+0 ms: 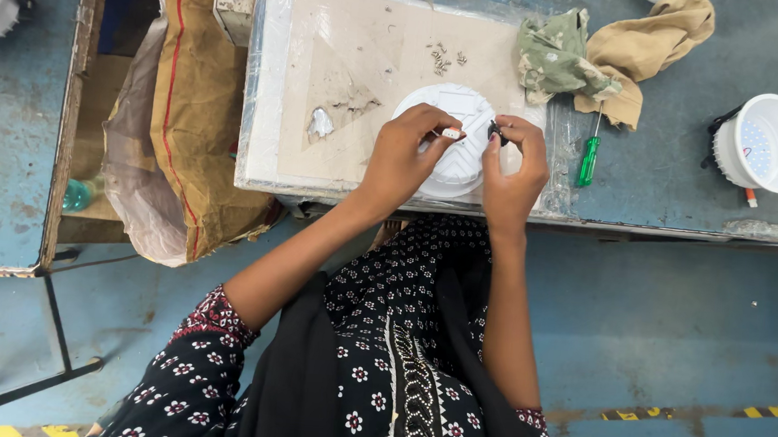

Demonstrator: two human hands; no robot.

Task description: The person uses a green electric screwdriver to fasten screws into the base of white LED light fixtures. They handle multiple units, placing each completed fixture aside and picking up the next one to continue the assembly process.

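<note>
Your left hand [408,152]: fingers pinched on a small white part [451,134]. Your right hand [516,163]: pinching a small dark piece [494,130]. Both above the round white housing [452,137] on the board [344,72]. Nearby: loose screws [442,60], green screwdriver [589,159], rags [597,56], white round fixture [767,143].

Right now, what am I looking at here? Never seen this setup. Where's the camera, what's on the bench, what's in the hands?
There is no machine: a person works with bare hands, filmed by one camera on their head looking down. The left hand pinches a small white piece and the right hand a small dark part, both over a round white ribbed housing on a worn board. Nearby lie loose screws, crumpled rags, a green-handled screwdriver and a second round white housing on the blue bench.
</note>
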